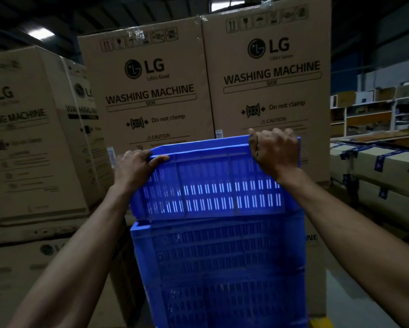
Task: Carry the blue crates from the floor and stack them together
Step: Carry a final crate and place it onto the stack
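Observation:
A blue slotted plastic crate is tilted on top of a stack of blue crates right in front of me. My left hand grips the top crate's rim at its left corner, thumb over the edge. My right hand curls over the rim at the right corner. The lower edge of the top crate sits at the rim of the crate below. How many crates make up the stack is hard to tell in the dim light.
Tall cardboard washing machine boxes stand close behind the stack and to the left. Taped cartons lie at the right, with shelving beyond. Grey floor shows at the lower right.

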